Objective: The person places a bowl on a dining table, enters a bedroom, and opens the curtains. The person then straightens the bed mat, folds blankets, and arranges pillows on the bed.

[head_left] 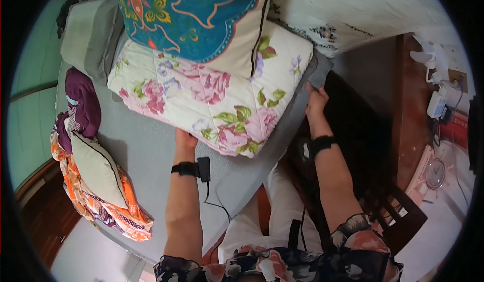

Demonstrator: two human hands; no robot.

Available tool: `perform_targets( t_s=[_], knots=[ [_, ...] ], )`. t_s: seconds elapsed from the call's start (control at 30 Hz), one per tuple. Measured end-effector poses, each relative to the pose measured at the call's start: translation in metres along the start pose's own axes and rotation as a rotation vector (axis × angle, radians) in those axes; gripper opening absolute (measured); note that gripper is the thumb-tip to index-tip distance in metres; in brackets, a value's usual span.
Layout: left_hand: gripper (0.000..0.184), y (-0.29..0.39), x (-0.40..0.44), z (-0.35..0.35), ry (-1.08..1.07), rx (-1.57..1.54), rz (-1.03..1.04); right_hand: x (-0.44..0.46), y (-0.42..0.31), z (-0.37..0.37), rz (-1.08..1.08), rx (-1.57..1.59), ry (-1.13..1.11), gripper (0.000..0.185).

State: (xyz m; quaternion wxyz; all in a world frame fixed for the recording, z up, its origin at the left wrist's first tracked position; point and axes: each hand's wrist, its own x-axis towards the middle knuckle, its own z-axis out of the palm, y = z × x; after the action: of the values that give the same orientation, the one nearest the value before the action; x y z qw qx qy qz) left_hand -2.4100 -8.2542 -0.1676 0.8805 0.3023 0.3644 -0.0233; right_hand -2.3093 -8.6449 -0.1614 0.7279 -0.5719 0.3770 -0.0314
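Observation:
A folded white quilt (pixel 199 88) with pink and purple flowers lies near the head of the bed. On top of it rests a cushion (pixel 181 17) with a teal patterned front and a cream side with dark piping. My left hand (pixel 186 138) reaches under the quilt's near edge, and its fingers are hidden there. At the bed's right edge, my right hand (pixel 316 100) is closed on grey cloth (pixel 320 70) that shows beside and under the quilt. Black straps circle both wrists, the left one carrying a small box with a cable.
The grey bed (pixel 146 146) holds a cream pillow (pixel 98 168), orange patterned cloth (pixel 138 224) and purple cloth (pixel 83 93) at left. A grey pillow (pixel 88 37) lies at the upper left. To the right stand a dark chair (pixel 403 226), a clock (pixel 435 173) and a small fan (pixel 428 55).

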Motion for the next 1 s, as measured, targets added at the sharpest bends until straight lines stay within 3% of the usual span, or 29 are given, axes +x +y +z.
perform_targets(
  t_s=[0.03, 0.07, 0.13, 0.2, 0.27, 0.3, 0.33, 0.37, 0.4, 0.47, 0.53, 0.63, 0.67, 0.73, 0.77, 0.83, 0.87, 0.9, 0.93, 1.0],
  knots=[
    [0.047, -0.002, 0.002, -0.01, 0.007, 0.065, -0.026, 0.007, 0.01, 0.002, 0.033, -0.11, 0.258, 0.039],
    [0.047, -0.005, 0.003, -0.021, 0.017, 0.126, -0.048, 0.007, 0.019, -0.006, 0.045, -0.127, 0.26, 0.039],
    [0.047, -0.005, -0.011, -0.003, 0.059, 0.153, -0.027, 0.013, 0.018, -0.005, -0.129, -0.125, 0.074, 0.031],
    [0.04, -0.005, -0.027, -0.001, -0.066, 0.084, -0.059, 0.04, 0.037, -0.033, -0.068, -0.455, 0.201, 0.028],
    [0.039, -0.016, -0.031, -0.01, -0.046, 0.113, -0.057, 0.028, 0.035, -0.05, -0.123, -0.44, 0.242, 0.025],
    [0.039, -0.016, -0.037, -0.005, -0.005, 0.152, -0.034, 0.011, 0.025, -0.053, -0.063, -0.285, 0.142, 0.024],
    [0.039, -0.019, -0.028, -0.017, 0.014, 0.143, -0.113, -0.008, 0.02, -0.044, -0.414, -0.645, 0.266, 0.023],
    [0.038, -0.027, -0.016, -0.028, 0.065, 0.14, -0.126, 0.005, 0.038, -0.063, -0.615, -0.63, 0.171, 0.024],
    [0.033, -0.024, -0.016, -0.02, 0.131, 0.366, -0.066, -0.015, 0.028, -0.05, -0.634, -0.472, 0.066, 0.026],
    [0.044, -0.022, -0.007, -0.012, 0.4, 0.563, -0.038, -0.097, -0.004, 0.002, -0.698, -0.648, -0.086, 0.032],
    [0.06, -0.015, -0.025, 0.01, 0.436, 0.517, 0.057, -0.158, -0.017, 0.045, -1.135, -0.746, -0.32, 0.036],
    [0.071, -0.031, -0.029, -0.002, 0.525, 0.577, 0.198, -0.168, -0.025, 0.058, -1.295, -0.928, -0.272, 0.04],
    [0.082, -0.038, -0.032, -0.014, 0.564, 0.809, 0.285, -0.177, -0.046, 0.065, -1.364, -0.872, -0.264, 0.04],
    [0.084, -0.032, -0.076, -0.026, 0.524, 1.122, 0.574, -0.204, -0.086, 0.078, -1.52, -0.953, -0.25, 0.04],
    [0.082, -0.018, -0.106, -0.03, 0.486, 1.23, 0.67, -0.206, -0.093, 0.08, -1.587, -0.915, -0.358, 0.044],
    [0.074, -0.018, -0.155, -0.065, 0.5, 1.727, 0.403, -0.224, -0.1, 0.09, -1.451, -1.191, -0.79, 0.053],
    [0.071, -0.018, -0.177, -0.092, 0.347, 1.784, 0.049, -0.228, -0.085, 0.091, -1.378, -1.381, -0.951, 0.06],
    [0.068, -0.019, -0.203, -0.112, 0.278, 1.692, -0.119, -0.225, -0.067, 0.092, -1.286, -1.576, -1.112, 0.066],
    [0.066, -0.037, -0.214, -0.154, 0.263, 1.641, -0.027, -0.221, -0.062, 0.093, -1.324, -1.576, -1.095, 0.066],
    [0.065, -0.041, -0.231, -0.19, 0.258, 1.589, 0.091, -0.215, -0.055, 0.1, -1.164, -1.648, -1.14, 0.077]
  ],
)
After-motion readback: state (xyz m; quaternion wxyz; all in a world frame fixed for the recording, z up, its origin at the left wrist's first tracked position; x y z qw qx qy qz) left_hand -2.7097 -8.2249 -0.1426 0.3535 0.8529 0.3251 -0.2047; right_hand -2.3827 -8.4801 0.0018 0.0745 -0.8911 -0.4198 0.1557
